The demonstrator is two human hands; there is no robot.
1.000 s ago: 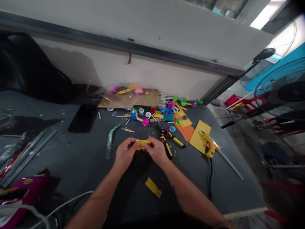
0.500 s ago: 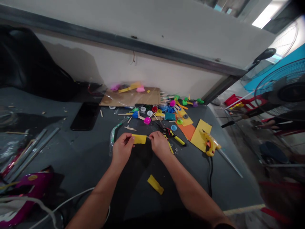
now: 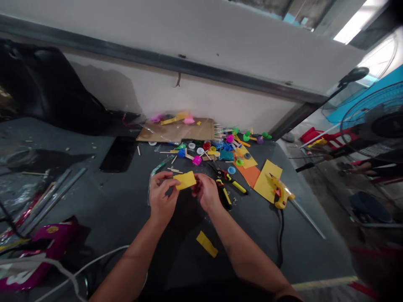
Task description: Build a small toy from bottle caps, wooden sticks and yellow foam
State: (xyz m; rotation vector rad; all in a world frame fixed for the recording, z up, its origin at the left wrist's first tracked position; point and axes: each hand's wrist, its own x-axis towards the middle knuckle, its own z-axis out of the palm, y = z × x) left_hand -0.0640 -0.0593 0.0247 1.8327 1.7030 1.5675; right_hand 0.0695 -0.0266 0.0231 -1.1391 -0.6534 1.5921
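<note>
A: From the head view, where's the piece of yellow card [image 3: 184, 180]?

B: Held up between both hands, over the dark tabletop [image 3: 302, 251], with its long edges free.

A: And the fingers?

B: The left hand [image 3: 162, 197] pinches one end between thumb and curled fingers. The right hand [image 3: 206, 193] has its fingertips [image 3: 197, 188] bunched together on the other end.

A: What's around them?

B: Toward the near side, bare tabletop runs to a yellow strip [image 3: 207, 244]. Yellow-handled pliers [image 3: 225, 186] lie just beside the right hand, with a glue gun [image 3: 281, 192] farther right. A black phone [image 3: 119, 154] sits well apart on the left.
</note>
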